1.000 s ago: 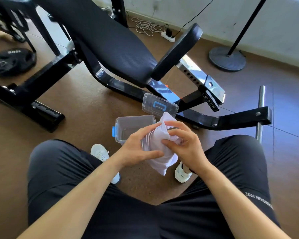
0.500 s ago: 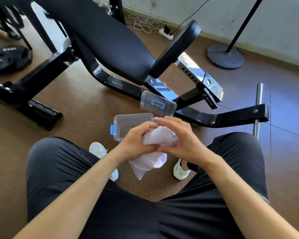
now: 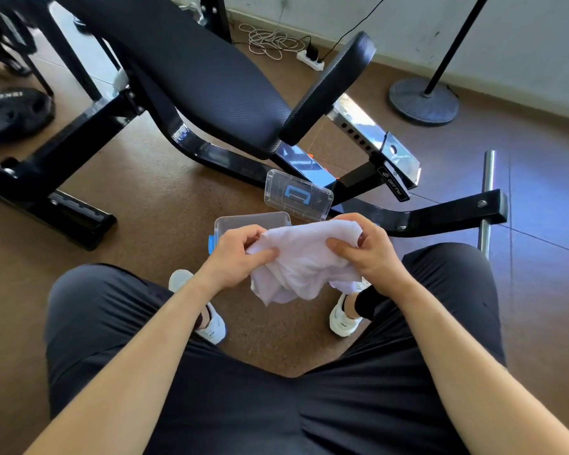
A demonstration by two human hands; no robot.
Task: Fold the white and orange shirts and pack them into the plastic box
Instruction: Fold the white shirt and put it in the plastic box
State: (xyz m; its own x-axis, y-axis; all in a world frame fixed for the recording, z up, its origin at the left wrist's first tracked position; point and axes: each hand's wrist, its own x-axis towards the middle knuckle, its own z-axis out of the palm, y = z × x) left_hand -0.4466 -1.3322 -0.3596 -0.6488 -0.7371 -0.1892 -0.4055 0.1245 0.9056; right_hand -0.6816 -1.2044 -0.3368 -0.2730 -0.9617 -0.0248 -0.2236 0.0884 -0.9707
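Both our left hand (image 3: 235, 257) and right hand (image 3: 373, 252) grip closed on the white shirt (image 3: 304, 257); we should flatten it before packing into the plastic box (image 3: 243, 221) at center frame.

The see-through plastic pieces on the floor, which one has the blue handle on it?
The lid, the flat piece leaning on the bench frame. The box nearer the hands only has a blue clip on its side.

Your two bare forearms run up from the lower corners of the frame and meet at its centre. Your left hand (image 3: 235, 259) curls closed, thumb pointing right, pinching the bunched white cloth shirt (image 3: 304, 257). Your right hand (image 3: 372, 254) grips its other end, thumb on top, fingers wrapped beneath.
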